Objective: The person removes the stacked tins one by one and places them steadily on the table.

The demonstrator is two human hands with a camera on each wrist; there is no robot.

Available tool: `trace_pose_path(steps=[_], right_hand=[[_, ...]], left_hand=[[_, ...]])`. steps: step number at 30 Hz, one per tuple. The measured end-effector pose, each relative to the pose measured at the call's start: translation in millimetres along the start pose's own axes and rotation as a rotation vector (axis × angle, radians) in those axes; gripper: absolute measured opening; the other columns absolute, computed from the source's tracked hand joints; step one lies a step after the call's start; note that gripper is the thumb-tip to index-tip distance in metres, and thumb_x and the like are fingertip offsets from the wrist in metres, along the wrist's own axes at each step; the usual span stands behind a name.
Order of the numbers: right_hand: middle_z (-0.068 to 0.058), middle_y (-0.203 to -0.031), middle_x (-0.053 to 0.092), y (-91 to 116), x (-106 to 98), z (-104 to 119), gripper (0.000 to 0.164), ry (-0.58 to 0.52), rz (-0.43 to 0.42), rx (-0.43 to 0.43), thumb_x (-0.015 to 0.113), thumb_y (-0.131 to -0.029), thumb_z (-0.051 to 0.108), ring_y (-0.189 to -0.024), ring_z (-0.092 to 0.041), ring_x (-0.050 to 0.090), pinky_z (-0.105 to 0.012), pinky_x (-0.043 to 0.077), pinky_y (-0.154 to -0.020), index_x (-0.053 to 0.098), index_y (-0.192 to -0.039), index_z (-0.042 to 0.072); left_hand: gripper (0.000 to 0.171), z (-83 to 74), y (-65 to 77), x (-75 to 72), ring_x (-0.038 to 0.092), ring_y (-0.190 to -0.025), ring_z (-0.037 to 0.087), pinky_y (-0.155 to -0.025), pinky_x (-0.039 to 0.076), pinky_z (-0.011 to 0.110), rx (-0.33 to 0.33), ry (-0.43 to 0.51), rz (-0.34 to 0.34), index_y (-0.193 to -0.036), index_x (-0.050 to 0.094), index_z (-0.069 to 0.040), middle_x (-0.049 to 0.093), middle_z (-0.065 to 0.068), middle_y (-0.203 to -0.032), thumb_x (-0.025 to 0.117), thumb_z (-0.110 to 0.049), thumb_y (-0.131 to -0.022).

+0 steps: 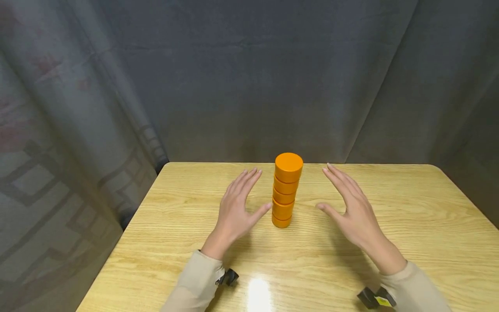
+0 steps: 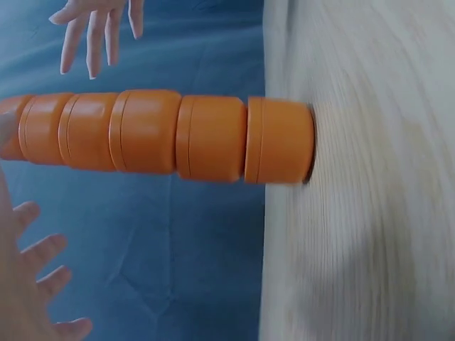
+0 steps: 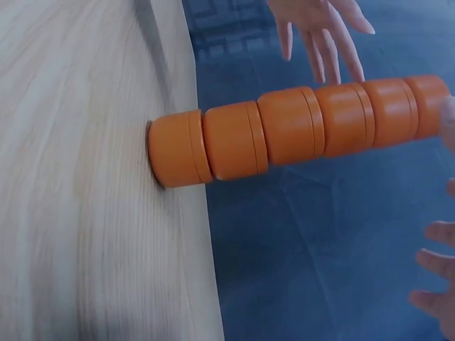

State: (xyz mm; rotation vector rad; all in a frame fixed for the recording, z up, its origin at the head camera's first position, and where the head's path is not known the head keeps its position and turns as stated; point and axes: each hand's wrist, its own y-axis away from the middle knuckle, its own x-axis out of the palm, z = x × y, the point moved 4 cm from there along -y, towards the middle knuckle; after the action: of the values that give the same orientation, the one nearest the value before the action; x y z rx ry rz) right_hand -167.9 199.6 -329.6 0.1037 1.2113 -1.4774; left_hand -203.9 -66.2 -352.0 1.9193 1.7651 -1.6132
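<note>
A tall stack of several orange round lidded containers (image 1: 283, 197) stands upright on the wooden table, each piece slightly offset from the one below. To its left is my left hand (image 1: 238, 212), fingers straight and thumb spread toward the stack. My right hand (image 1: 354, 212) is held to the right, apart from the stack, in a mirrored pose. Neither hand holds anything. Seen from the left wrist, the stacked containers (image 2: 149, 131) lie across the view, their base on the table. The right wrist view shows the containers (image 3: 291, 128) too, with narrow seams between pieces.
The light wooden table (image 1: 163, 251) has its far edge close behind the stack. A dark grey curtain (image 1: 249, 86) hangs beyond that edge, and a patterned curtain (image 1: 70, 151) hangs at the left. Black wrist-worn devices sit under both sleeves.
</note>
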Motion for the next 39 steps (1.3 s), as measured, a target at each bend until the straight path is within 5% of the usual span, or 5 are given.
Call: trace_pose_path(steps=[12, 19, 30, 39], right_hand=[[-0.002, -0.149, 0.047, -8, 5, 5, 0.070, -0.088, -0.092, -0.006, 0.077, -0.088, 0.025, -0.134, -0.028, 0.042, -0.054, 0.034, -0.107, 0.045, -0.150, 0.022], [-0.004, -0.144, 0.054, -14, 7, 11, 0.061, -0.156, -0.153, -0.093, 0.073, -0.091, 0.035, -0.131, -0.020, 0.045, -0.030, 0.032, -0.109, 0.052, -0.144, 0.014], [-0.004, -0.139, 0.057, -25, 11, 25, 0.067, -0.289, -0.192, -0.063, 0.081, -0.081, 0.005, -0.128, -0.013, 0.045, -0.027, 0.033, -0.106, 0.055, -0.142, 0.011], [-0.009, -0.136, 0.059, -30, 19, 30, 0.067, -0.360, -0.206, -0.035, 0.080, -0.081, -0.001, -0.126, -0.013, 0.046, -0.026, 0.033, -0.104, 0.054, -0.142, 0.010]], left_hand=[[0.065, -3.4, -10.7, 11.3, 0.039, -0.137, 0.014, -0.110, 0.035, 0.051, -0.061, 0.308, -0.037, -0.149, 0.046, -0.021, 0.046, -0.008, -0.149, 0.066, -0.044, -0.091], [0.062, -5.6, -16.3, 16.4, 0.044, -0.132, 0.011, -0.110, 0.036, 0.044, -0.053, 0.368, -0.075, -0.145, 0.050, -0.022, 0.052, -0.011, -0.142, 0.072, -0.035, -0.088], [0.062, -6.7, -21.8, 25.6, 0.047, -0.128, 0.011, -0.108, 0.036, 0.050, -0.149, 0.461, -0.024, -0.144, 0.051, -0.026, 0.054, -0.009, -0.138, 0.075, -0.040, -0.088], [0.064, -9.4, -24.8, 28.5, 0.047, -0.128, 0.014, -0.104, 0.039, 0.046, -0.180, 0.508, -0.019, -0.142, 0.052, -0.021, 0.054, -0.006, -0.138, 0.076, -0.043, -0.087]])
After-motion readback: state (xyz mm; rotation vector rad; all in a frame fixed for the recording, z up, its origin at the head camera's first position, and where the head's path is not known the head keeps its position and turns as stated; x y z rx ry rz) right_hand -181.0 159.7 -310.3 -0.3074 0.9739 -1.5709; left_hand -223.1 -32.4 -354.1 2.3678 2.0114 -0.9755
